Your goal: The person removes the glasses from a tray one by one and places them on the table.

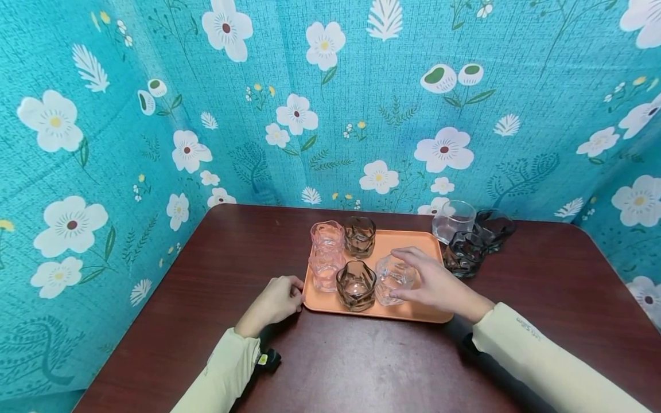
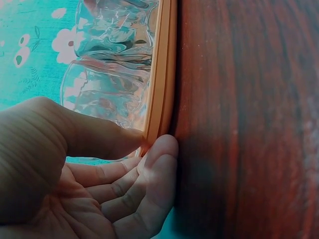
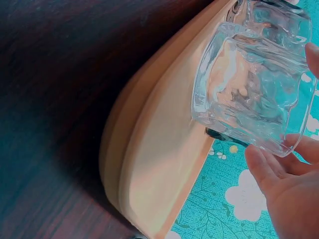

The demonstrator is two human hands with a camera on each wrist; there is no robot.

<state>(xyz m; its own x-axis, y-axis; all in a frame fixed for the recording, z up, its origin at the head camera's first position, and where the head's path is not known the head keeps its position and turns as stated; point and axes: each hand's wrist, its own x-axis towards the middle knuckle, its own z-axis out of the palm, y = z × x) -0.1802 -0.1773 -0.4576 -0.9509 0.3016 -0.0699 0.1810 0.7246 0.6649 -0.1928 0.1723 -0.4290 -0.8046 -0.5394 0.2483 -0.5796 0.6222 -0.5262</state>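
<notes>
An orange tray (image 1: 413, 312) lies on the table, its left front corner pinched between the thumb and fingers of my left hand (image 1: 276, 299). On its right half, my right hand (image 1: 431, 281) holds a clear faceted glass (image 3: 249, 94) near the rim, thumb on one side and fingers on the other. Left of that glass stands a smoky brown glass (image 1: 356, 287), with another brown glass (image 1: 360, 236) behind it. Two pink glasses, a front one (image 1: 326, 274) and a back one (image 1: 327, 234), line the tray's left side.
Beyond the tray's right back corner stand a clear glass (image 1: 454, 222) and two black glasses, one nearer (image 1: 465, 253) and one farther (image 1: 494, 229). The dark wooden table (image 1: 361, 367) meets a turquoise flowered cloth (image 1: 330, 115) behind and at the sides.
</notes>
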